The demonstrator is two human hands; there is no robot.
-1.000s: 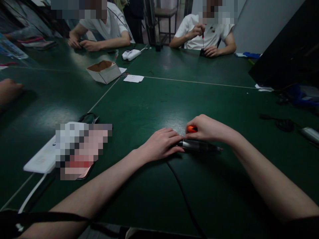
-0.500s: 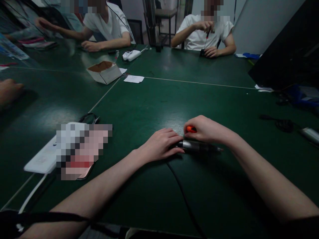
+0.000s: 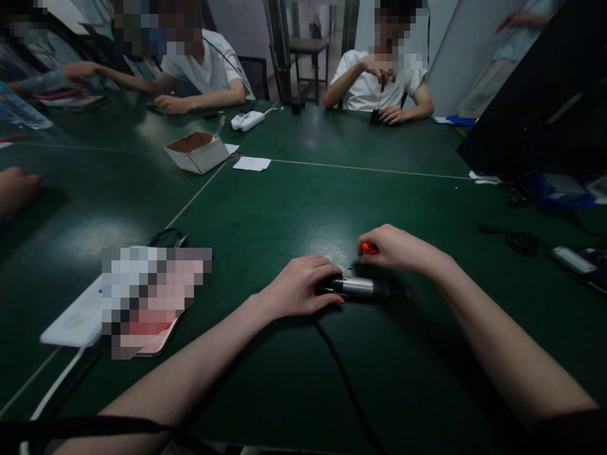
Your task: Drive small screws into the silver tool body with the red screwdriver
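Observation:
My left hand (image 3: 306,285) is wrapped round the rear end of a corded electric screwdriver (image 3: 356,287), a black cylinder with a silver band, lying on the green table. Its tip points right. A black cable (image 3: 342,366) runs from under that hand toward the table's front edge. Just above and right of the tool, my right hand (image 3: 396,248) is closed on a small orange-and-black handle (image 3: 370,248). The fingers hide most of this thing, so its kind is unclear. A small dark speck lies on the table between the two hands.
At the left lie a white power strip (image 3: 71,316) and a pink phone-like slab (image 3: 164,335), partly blurred. Farther back are an open cardboard box (image 3: 202,158) and a paper slip (image 3: 251,164). Co-workers sit across the table. A dark panel (image 3: 526,101) and a cabled device (image 3: 573,259) are at right.
My right hand has drawn slightly away from the electric screwdriver, still holding the orange-and-black handle. My left hand stays on the tool. The view has shifted a little, and another person shows at upper right.

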